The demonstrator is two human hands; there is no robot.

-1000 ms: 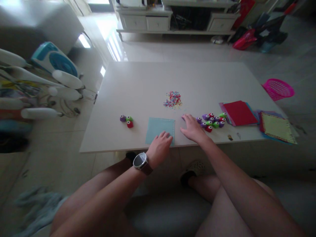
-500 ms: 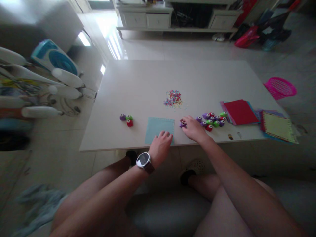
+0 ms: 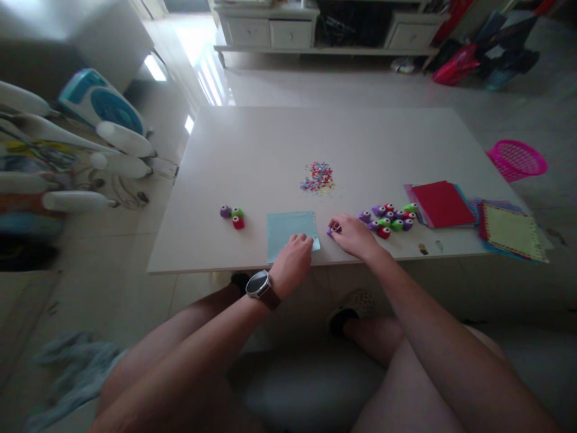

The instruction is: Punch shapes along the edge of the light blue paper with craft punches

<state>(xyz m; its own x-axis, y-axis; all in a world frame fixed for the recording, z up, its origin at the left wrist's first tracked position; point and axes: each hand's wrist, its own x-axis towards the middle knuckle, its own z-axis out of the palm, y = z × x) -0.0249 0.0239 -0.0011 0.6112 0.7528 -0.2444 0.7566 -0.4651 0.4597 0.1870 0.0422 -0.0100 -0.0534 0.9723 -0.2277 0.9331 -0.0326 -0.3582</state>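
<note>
A light-blue sheet of paper (image 3: 288, 225) with small notches along its top edge lies at the table's near side. My left hand (image 3: 294, 255), a watch on its wrist, has its fingers closed on the sheet's lower right part. Just right of the sheet, my right hand (image 3: 351, 233) grips a small purple craft punch (image 3: 332, 231), mostly covered by its fingers. Several purple, green and red punches (image 3: 384, 222) with round white tops are grouped right of that hand. On the left stand three more, one of them a red punch (image 3: 238, 223).
A heap of coloured paper bits (image 3: 319, 177) lies mid-table. To the right are a stack with red paper (image 3: 444, 204) on top and a pile with a yellow sheet (image 3: 511, 231). A pink basket (image 3: 518, 161) stands beyond the table's right edge.
My left fingers have curled in from a flatter pose on the sheet. The paper has turned slightly, its right edge now a little lifted. My right hand keeps the purple punch in nearly the same place.
</note>
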